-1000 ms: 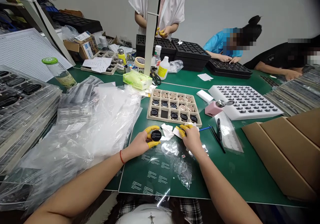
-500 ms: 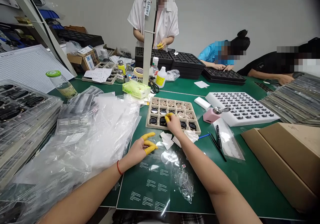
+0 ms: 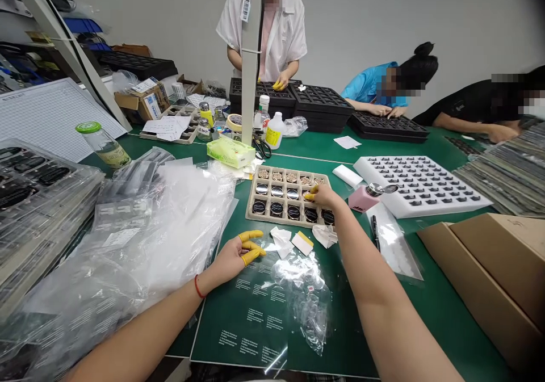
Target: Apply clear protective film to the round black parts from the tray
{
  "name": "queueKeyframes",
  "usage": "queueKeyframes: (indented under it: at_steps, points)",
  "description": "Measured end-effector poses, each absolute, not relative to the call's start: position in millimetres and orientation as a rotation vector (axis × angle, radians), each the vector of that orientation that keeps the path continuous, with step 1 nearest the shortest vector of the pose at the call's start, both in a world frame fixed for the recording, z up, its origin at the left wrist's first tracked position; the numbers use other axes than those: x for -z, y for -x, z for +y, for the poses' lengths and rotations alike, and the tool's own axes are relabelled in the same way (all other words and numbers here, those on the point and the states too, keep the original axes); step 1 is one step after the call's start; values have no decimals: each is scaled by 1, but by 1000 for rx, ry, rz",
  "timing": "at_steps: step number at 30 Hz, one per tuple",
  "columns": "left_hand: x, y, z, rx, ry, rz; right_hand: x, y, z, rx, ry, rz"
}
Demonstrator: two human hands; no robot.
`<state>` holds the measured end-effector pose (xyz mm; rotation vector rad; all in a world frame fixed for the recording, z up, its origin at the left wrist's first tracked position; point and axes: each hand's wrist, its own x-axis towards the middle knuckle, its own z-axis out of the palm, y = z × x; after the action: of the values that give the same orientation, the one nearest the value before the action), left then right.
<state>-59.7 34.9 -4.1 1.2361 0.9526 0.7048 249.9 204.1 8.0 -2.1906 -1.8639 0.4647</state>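
No word or number could be read with certainty. The film (image 3: 258, 318) bore repeated blocks of small white print. A barcode sticker (image 3: 246, 7) was on the post (image 3: 251, 58). Dark lettering on the pink bottle (image 3: 363, 199) and print on the white bottle's yellow label (image 3: 272, 137) were unclear.

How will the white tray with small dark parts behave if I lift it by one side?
The white tray looks like thick foam, so probably light for its size. Its straight edges suggest it stays stiff. The small dark parts stand in rows on top and might slip out if it tilts.
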Motion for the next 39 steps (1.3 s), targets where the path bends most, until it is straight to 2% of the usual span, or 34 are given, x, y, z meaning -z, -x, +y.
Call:
queueKeyframes:
  at_steps: [4, 9, 11, 15, 18, 26, 31, 39]
  points:
    - [4, 58, 36, -706, -1227, 956, -10, -250, 200, -504, 2226, -1920]
    - [1, 56, 37, -703, -1200, 968, -23, -224, 159, -251, 2134, -1893]
    - [1, 56, 36, -710, -1210, 954, -31, -201, 128, -146, 1923, -1844]
    - [3, 56, 31, -724, -1234, 885, -39, -145, 60, -410, 1270, -2115]
    - [4, 57, 25, -758, -1208, 813, -37, -119, 26, -446, 1062, -2313]
    - [-8, 62, 17, -735, -1209, 785, -46, -120, 18, -843, 1099, -2194]
    - [-8, 59, 12, -752, -1452, 797, -43, -110, 18, -830, 1354, -2118]
    - [3, 63, 15, -592, -1630, 738, -52, -114, 16, -796, 1134, -2349]
